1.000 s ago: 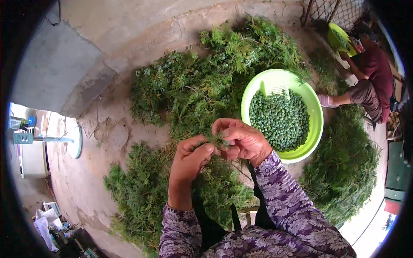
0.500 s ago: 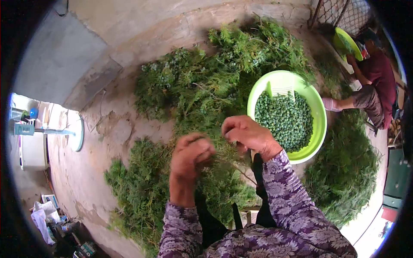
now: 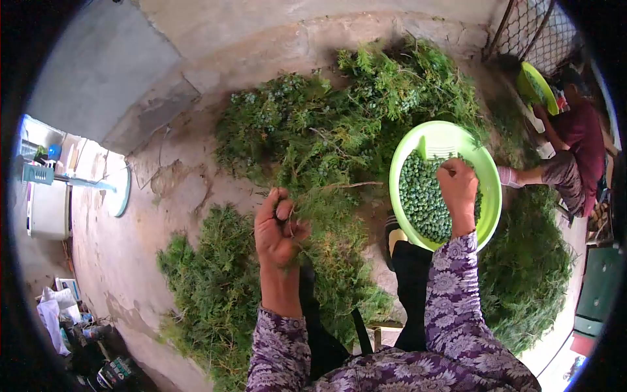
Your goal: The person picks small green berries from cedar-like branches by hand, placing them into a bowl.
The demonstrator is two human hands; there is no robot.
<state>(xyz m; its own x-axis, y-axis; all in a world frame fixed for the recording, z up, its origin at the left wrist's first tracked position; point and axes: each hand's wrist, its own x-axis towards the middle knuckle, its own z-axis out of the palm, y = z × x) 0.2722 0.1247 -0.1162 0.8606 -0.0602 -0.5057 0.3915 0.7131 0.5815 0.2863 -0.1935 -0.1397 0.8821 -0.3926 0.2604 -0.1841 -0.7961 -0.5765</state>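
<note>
Over the green basin (image 3: 492,196), which holds many small green berries (image 3: 421,199), my right hand (image 3: 459,186) is raised with its fingers pinched together; whatever it holds is hidden. My left hand (image 3: 279,228) is above the cut greenery, fingers curled around a thin twig (image 3: 295,206). A leafy branch (image 3: 326,196) with a bare brown stem lies just right of the left hand. Behind both hands, a large heap of berry-bearing branches (image 3: 326,130) rests on the floor.
More greenery lies at lower left (image 3: 209,281) and on the right (image 3: 529,274). At the far right a person (image 3: 578,144) sits with a second green basin (image 3: 537,88). A fan base (image 3: 118,189) stands on the left; assorted items lie at lower left.
My right hand has moved right, from beside the basin to over the berries. My left hand has stayed near its place, turned more upright. The view has shifted slightly.
</note>
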